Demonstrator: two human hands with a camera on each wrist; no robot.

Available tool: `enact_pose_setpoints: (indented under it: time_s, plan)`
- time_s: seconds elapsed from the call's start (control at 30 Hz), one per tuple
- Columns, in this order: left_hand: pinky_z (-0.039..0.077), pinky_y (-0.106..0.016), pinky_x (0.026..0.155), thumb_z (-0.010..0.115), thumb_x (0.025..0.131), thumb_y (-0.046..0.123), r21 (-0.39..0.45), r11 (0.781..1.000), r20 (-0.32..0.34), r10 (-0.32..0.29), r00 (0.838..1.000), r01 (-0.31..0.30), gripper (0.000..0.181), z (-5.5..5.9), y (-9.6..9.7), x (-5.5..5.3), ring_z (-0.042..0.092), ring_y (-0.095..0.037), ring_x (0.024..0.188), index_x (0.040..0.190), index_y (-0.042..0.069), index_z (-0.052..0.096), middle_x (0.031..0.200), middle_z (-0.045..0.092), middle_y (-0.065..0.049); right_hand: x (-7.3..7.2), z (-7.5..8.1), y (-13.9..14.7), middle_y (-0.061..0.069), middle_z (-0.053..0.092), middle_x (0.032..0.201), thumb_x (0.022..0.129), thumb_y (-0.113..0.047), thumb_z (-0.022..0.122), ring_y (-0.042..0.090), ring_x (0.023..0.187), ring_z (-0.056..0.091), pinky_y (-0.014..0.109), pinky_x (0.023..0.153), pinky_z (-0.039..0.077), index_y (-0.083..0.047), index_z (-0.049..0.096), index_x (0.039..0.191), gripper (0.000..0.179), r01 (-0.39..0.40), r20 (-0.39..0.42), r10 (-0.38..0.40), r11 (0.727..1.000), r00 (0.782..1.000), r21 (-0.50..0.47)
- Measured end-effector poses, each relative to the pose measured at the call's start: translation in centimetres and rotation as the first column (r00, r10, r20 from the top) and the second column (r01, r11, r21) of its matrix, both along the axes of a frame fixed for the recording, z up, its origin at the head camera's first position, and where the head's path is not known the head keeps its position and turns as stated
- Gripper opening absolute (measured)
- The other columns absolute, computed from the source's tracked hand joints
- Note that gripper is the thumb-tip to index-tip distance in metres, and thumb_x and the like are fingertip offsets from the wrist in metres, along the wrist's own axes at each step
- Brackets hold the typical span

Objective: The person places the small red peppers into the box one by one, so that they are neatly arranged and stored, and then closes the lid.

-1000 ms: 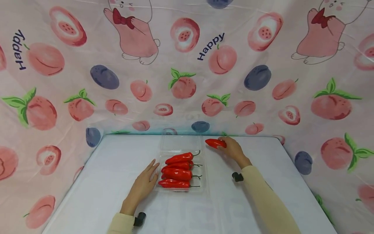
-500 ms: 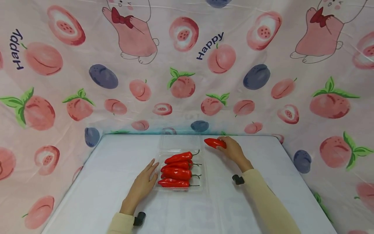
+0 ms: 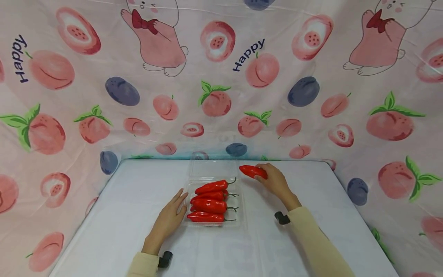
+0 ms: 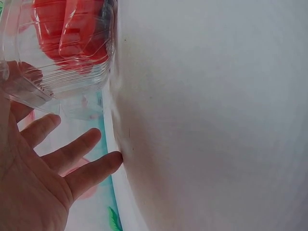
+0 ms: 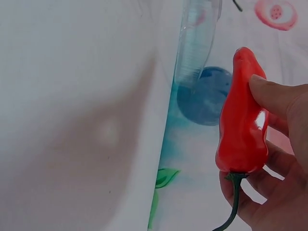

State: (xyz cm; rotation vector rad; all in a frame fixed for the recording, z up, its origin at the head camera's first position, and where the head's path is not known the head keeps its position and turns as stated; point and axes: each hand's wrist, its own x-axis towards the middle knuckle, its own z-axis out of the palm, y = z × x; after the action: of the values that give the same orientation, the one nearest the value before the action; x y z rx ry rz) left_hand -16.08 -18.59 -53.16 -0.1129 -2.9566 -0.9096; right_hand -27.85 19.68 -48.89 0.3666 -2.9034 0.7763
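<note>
A red chili pepper [image 5: 243, 125] with a curved green stem is gripped between the thumb and fingers of my right hand [image 3: 275, 179], right of the clear box's raised lid. In the head view its tip points left. Several more red peppers [image 3: 209, 206] lie side by side in the clear plastic box [image 3: 238, 223], stems to the right. My left hand [image 3: 169, 218] is at the box's left side with fingers spread; in the left wrist view its thumb shows through the clear wall [image 4: 72, 79], and the other fingers are extended.
The clear lid [image 3: 214, 168] stands hinged back behind the box. The white table [image 3: 138, 200] ends at a back edge against a pink fruit-print cloth [image 3: 214, 77]. A black wrist camera [image 3: 282, 218] sits on the right forearm.
My right hand has shifted slightly left and toward the box with the chili pepper in its grip. The left hand and the peppers in the box stay where they were.
</note>
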Motion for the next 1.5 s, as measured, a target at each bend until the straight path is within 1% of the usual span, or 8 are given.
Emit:
enact_pose_setpoints:
  time_s: [0.33, 0.53, 0.63, 0.8, 0.93, 1.13, 1.37, 1.5]
  plan:
    - [0.042, -0.057, 0.108, 0.056, 0.098, 0.032, 0.002, 1.000, 0.001, 0.003, 1.000, -0.003, 0.052, 0.0, 0.0, 0.0, 0.041, -0.031, 0.143, 0.148, 0.021, 0.046, 0.161, 0.032, -0.001, 1.5, 0.5, -0.4, 0.011, 0.065, 0.120, 0.088, -0.029, 0.074, 0.028, 0.105, 0.060, 0.049, 0.090, 0.056, -0.013, 0.060, 0.131, 0.049, -0.025, -0.062, 0.023, 0.999, 0.998, -0.029]
    - [0.043, -0.058, 0.108, 0.056, 0.097, 0.033, 0.001, 1.000, 0.007, 0.013, 1.000, -0.013, 0.053, 0.0, 0.1, 0.0, 0.041, -0.031, 0.144, 0.148, 0.022, 0.046, 0.161, 0.032, 0.000, 2.5, 0.7, -1.1, 0.009, 0.063, 0.123, 0.088, -0.030, 0.073, 0.027, 0.109, 0.059, 0.048, 0.090, 0.058, -0.015, 0.058, 0.134, 0.050, -0.013, -0.039, 0.012, 0.999, 0.999, -0.049]
    - [0.043, -0.057, 0.108, 0.056, 0.098, 0.032, -0.002, 1.000, -0.010, 0.007, 1.000, -0.007, 0.052, 0.0, 0.1, 0.1, 0.042, -0.031, 0.143, 0.148, 0.021, 0.046, 0.161, 0.033, -0.001, 2.9, 0.8, -1.4, 0.008, 0.063, 0.124, 0.088, -0.031, 0.073, 0.027, 0.110, 0.059, 0.047, 0.090, 0.058, -0.017, 0.058, 0.134, 0.051, -0.006, -0.036, 0.005, 0.998, 0.999, -0.055]
    - [0.041, -0.056, 0.110, 0.055, 0.099, 0.029, -0.006, 1.000, -0.044, -0.011, 0.999, 0.010, 0.050, 0.0, 0.0, 0.2, 0.043, -0.032, 0.142, 0.147, 0.019, 0.047, 0.160, 0.034, -0.001, 3.5, 0.8, -1.9, 0.007, 0.064, 0.123, 0.088, -0.033, 0.073, 0.026, 0.109, 0.060, 0.047, 0.090, 0.057, -0.017, 0.059, 0.133, 0.050, -0.029, -0.066, 0.025, 0.998, 0.997, -0.063]
    - [0.042, -0.056, 0.109, 0.055, 0.099, 0.029, -0.006, 1.000, -0.048, -0.006, 0.999, 0.006, 0.050, 0.0, 0.0, 0.1, 0.043, -0.032, 0.142, 0.147, 0.020, 0.047, 0.160, 0.034, -0.001, 3.9, 1.0, -2.3, 0.006, 0.065, 0.122, 0.088, -0.033, 0.073, 0.026, 0.108, 0.061, 0.047, 0.091, 0.057, -0.017, 0.060, 0.132, 0.049, -0.048, -0.085, 0.042, 0.997, 0.995, -0.065]
    - [0.043, -0.057, 0.108, 0.056, 0.098, 0.028, 0.000, 1.000, -0.059, -0.003, 0.998, 0.003, 0.050, 0.2, 0.2, 0.2, 0.045, -0.033, 0.140, 0.146, 0.019, 0.049, 0.159, 0.036, -0.003, 4.5, 1.3, -3.0, 0.005, 0.065, 0.122, 0.088, -0.032, 0.074, 0.024, 0.108, 0.060, 0.046, 0.091, 0.058, -0.018, 0.060, 0.132, 0.049, -0.053, -0.066, 0.048, 0.996, 0.997, -0.077]
    - [0.042, -0.056, 0.109, 0.055, 0.099, 0.031, -0.006, 1.000, -0.022, -0.003, 1.000, 0.002, 0.050, 0.0, 0.0, 0.1, 0.042, -0.031, 0.142, 0.147, 0.022, 0.047, 0.160, 0.034, 0.000, 5.1, 1.3, -3.7, 0.004, 0.066, 0.120, 0.087, -0.031, 0.074, 0.023, 0.107, 0.061, 0.044, 0.090, 0.058, -0.018, 0.061, 0.130, 0.047, -0.080, -0.087, 0.074, 0.995, 0.993, -0.066]
    - [0.042, -0.056, 0.109, 0.054, 0.099, 0.031, -0.002, 1.000, -0.025, -0.008, 1.000, 0.008, 0.050, -0.1, 0.0, 0.1, 0.042, -0.031, 0.142, 0.147, 0.021, 0.047, 0.160, 0.034, 0.000, 5.5, 1.5, -4.2, 0.004, 0.066, 0.118, 0.086, -0.030, 0.076, 0.022, 0.105, 0.062, 0.044, 0.088, 0.058, -0.018, 0.061, 0.129, 0.048, -0.094, -0.098, 0.087, 0.993, 0.991, -0.068]
